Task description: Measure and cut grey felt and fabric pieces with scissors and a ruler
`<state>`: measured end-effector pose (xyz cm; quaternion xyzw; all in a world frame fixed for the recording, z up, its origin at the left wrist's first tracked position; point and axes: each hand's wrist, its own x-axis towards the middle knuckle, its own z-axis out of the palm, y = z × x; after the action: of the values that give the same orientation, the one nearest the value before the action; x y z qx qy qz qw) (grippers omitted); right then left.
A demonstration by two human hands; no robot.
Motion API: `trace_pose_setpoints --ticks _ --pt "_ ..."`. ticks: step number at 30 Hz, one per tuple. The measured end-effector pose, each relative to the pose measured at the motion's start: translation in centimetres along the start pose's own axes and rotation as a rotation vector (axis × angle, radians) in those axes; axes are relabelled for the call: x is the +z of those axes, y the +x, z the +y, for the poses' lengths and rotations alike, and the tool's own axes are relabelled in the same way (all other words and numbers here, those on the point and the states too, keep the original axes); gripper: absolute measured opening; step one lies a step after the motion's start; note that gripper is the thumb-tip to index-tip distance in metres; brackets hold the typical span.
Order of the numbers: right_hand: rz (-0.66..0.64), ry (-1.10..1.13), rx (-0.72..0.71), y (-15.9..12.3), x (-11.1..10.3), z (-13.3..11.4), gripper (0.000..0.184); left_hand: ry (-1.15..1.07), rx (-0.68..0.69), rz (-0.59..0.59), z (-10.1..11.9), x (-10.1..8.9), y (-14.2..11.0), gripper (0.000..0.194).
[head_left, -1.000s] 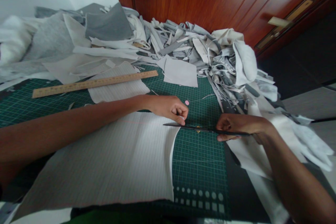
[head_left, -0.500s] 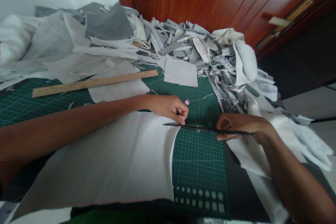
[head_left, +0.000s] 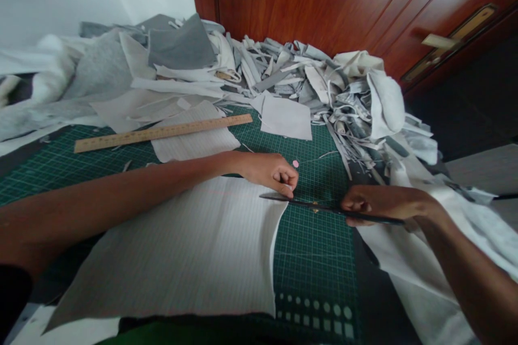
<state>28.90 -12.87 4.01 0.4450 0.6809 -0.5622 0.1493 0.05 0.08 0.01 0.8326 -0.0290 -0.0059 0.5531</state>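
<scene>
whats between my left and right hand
In the head view, long black scissors, held by the right hand, reach to the left hand above the green cutting mat; a small pink disc lies nearby.

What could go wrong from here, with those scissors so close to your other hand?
The tips of the scissors, held in the right hand, sit just beside the fingers of the left hand, so a slip might nick them. The small pink round piece on the cutting mat is also close by and could get knocked away unnoticed.
</scene>
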Motion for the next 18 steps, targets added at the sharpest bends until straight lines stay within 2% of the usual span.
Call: trace_pose_setpoints --ticks 9,18 --pt "-0.030 0.006 -0.041 0.2 -0.2 -0.2 0.060 -0.037 0.022 0.010 0.0 0.1 0.1 0.016" --pt "-0.056 -0.047 -0.044 1.2 -0.4 -2.0 0.061 -0.035 0.011 0.024 -0.1 0.3 0.2 0.020"
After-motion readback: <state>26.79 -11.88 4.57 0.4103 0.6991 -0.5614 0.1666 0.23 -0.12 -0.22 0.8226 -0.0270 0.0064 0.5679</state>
